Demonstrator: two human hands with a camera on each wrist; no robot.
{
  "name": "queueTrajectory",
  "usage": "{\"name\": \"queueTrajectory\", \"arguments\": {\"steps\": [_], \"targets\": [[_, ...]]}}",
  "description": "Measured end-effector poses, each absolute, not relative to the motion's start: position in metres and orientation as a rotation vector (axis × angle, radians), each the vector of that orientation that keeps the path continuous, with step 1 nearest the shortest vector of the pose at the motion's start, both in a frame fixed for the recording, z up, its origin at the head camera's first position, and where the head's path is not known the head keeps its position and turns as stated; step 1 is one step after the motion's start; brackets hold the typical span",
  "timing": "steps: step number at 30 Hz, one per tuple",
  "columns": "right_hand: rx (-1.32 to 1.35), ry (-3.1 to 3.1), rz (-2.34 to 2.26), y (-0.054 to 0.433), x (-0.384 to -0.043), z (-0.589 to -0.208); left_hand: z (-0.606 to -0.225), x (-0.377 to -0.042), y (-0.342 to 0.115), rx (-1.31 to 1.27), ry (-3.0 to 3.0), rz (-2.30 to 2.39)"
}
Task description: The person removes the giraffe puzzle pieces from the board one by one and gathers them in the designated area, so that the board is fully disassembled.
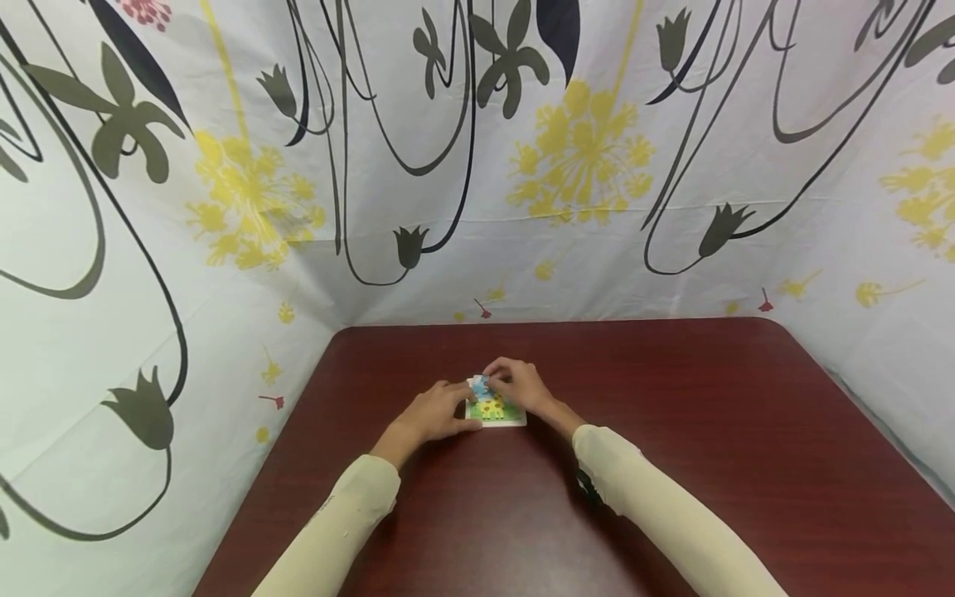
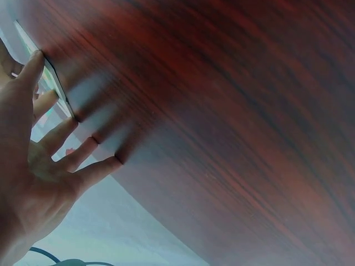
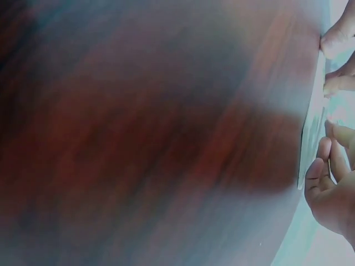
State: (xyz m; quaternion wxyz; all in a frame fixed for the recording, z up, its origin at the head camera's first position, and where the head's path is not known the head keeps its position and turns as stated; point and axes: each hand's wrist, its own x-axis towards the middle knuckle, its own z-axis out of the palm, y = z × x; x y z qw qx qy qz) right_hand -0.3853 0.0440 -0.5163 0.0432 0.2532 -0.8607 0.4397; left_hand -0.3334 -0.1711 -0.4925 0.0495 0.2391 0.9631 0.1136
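A small jigsaw puzzle board with a white border lies on the table, showing a yellow giraffe on green. Blue puzzle pieces are at its upper left. My left hand rests at the board's left side, thumb along the near edge and a finger over the blue part. In the left wrist view, the left hand has its fingers spread, some touching the table. At the board's far side, my right hand has curled fingers and pinches a blue piece, mostly hidden. The right wrist view shows the right hand beside the board's edge.
The dark red wooden table extends around the board on every side. A white cloth printed with flowers hangs behind the table and along both sides. Pale sleeves cover both forearms.
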Motion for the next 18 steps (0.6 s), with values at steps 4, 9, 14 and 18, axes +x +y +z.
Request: {"name": "queueTrajectory", "arguments": {"steps": [4,9,14,18], "targets": [[0.767,-2.631,1.363,0.051,-0.389,-0.513,-0.492,-0.334,-0.17,0.709,2.933,0.339],[0.742,-2.659,1.368,0.068,-0.393,-0.504,-0.492,-0.335,-0.17,0.701,2.94,0.336],[0.677,-2.695,1.322,0.089,-0.4,-0.5,-0.491,-0.334,-0.169,0.711,2.95,0.339],[0.65,-2.715,1.262,0.106,-0.404,-0.498,-0.49,-0.332,-0.168,0.706,2.947,0.347]]}}
